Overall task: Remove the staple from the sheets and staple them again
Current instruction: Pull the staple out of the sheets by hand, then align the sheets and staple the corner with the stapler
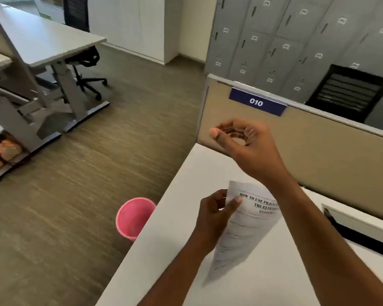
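Printed sheets [245, 226] with a bold heading hang above the white desk [175, 239], curling downward. My left hand [215, 215] grips their top left corner, thumb on the front page. My right hand [241, 142] is raised higher, near the far left corner of the desk, with thumb and fingertips pinched together. Anything held in that pinch is too small and blurred to make out. No stapler or staple remover is in view.
A pink bin [134, 217] stands on the floor beside the desk's left edge. A beige partition with a blue "010" label [257, 102] borders the desk's far side. A dark cable slot [358, 235] sits at the desk's right. Grey lockers and other desks stand beyond.
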`<state>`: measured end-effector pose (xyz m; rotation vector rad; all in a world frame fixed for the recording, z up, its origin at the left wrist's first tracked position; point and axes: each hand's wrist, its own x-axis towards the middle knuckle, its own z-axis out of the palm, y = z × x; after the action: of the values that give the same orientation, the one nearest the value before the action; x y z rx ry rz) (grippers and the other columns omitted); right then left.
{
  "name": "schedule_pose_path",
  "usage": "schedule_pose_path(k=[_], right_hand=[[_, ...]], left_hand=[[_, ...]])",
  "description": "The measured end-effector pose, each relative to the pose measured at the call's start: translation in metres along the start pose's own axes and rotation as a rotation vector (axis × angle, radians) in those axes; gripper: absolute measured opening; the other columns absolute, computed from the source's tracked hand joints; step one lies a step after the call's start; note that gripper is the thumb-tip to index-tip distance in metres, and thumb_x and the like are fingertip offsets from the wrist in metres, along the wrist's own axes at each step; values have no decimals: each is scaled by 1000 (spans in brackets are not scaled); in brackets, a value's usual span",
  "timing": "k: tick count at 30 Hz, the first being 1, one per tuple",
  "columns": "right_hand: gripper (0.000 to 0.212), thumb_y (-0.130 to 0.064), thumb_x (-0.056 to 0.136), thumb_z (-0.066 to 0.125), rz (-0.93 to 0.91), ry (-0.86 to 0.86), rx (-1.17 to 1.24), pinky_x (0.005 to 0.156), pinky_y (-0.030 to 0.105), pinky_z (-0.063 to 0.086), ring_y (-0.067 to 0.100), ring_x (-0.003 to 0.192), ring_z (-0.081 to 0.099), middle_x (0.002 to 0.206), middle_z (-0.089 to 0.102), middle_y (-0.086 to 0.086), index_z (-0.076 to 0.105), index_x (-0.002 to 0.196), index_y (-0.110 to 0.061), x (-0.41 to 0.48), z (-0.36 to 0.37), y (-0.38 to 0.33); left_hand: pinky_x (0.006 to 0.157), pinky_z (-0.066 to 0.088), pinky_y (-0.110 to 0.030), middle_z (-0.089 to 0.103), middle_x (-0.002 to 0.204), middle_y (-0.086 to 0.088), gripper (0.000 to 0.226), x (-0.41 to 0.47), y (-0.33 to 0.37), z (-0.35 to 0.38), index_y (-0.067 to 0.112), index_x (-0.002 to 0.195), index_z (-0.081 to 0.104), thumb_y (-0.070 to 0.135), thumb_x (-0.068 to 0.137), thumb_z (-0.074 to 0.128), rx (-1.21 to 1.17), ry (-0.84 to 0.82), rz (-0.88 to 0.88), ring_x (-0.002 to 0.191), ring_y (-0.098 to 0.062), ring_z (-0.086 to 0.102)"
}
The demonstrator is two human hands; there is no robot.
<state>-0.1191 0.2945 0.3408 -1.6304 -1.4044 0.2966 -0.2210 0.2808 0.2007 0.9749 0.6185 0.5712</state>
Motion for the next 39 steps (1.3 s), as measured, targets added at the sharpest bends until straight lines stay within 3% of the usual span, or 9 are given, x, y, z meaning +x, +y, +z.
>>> schedule_pose_path(k=[4, 8, 11, 14, 18, 24, 29, 33, 39], right_hand=[[16, -38, 90, 70, 106, 182, -103, 93, 31, 53, 6, 99, 68, 98, 74, -8, 73, 97, -23, -49, -97, 37], [50, -60, 83, 67, 238, 247, -24, 108, 48, 45, 12, 118, 62, 121, 69, -5, 66, 117, -23, -105, -162, 93], [94, -76, 67, 70, 345, 277, 289, 108, 42, 42, 15, 126, 56, 134, 62, -1, 49, 137, -16, -148, -181, 126], [110, -74, 59, 77, 428, 247, 664, 107, 44, 39, 23, 131, 52, 138, 59, 6, 41, 143, -12, -192, -182, 147], [89, -43, 76, 82, 451, 190, 829, 110, 57, 39, 44, 133, 48, 141, 52, 29, 45, 139, 7, -238, -180, 155], [41, -1, 88, 66, 517, 291, 716, 101, 49, 51, 37, 121, 61, 129, 66, 18, 61, 128, 2, -268, -203, 158], [30, -1, 90, 65, 489, 415, 620, 90, 43, 58, 33, 110, 69, 119, 72, 13, 66, 120, 0, -285, -226, 155], [25, -7, 89, 69, 471, 488, 537, 87, 42, 59, 29, 104, 72, 113, 75, 10, 71, 114, -3, -296, -242, 156], [22, -9, 88, 72, 490, 531, 459, 77, 32, 62, 19, 95, 74, 104, 78, 1, 73, 109, -8, -307, -248, 158]], left_hand=[[94, 55, -64, 77, 106, -22, 22, 5, 2, 16, 8, 108, 75, 23, 92, 75, 69, -18, -1, 103, -45, 72], [95, 55, -64, 76, 108, -23, 26, 2, 12, 45, 8, 110, 74, 23, 89, 75, 66, -78, 14, 104, -46, 72], [96, 56, -59, 76, 109, -22, 25, -1, 14, 70, 5, 113, 73, 18, 91, 72, 71, -117, 5, 105, -43, 72], [93, 59, -53, 76, 111, -21, 24, -3, 12, 96, 4, 114, 71, 13, 92, 69, 68, -154, -7, 106, -42, 72], [88, 62, -51, 76, 112, -22, 20, -5, 6, 126, 6, 113, 73, 10, 95, 66, 53, -167, 3, 102, -37, 74], [89, 62, -49, 75, 114, -20, 21, -7, -2, 160, 7, 113, 72, 11, 94, 65, 66, -162, 32, 103, -36, 74], [90, 58, -59, 75, 118, -16, 33, -15, -13, 180, 15, 125, 67, 20, 93, 65, 133, -229, 15, 106, -37, 73], [96, 55, -62, 76, 120, -8, 32, -25, -41, 183, 21, 126, 68, 18, 94, 68, 372, -287, 13, 109, -32, 73], [94, 58, -56, 78, 112, -8, 20, -41, -71, 199, 13, 116, 73, 12, 100, 62, 393, -156, 69, 104, -30, 75]])
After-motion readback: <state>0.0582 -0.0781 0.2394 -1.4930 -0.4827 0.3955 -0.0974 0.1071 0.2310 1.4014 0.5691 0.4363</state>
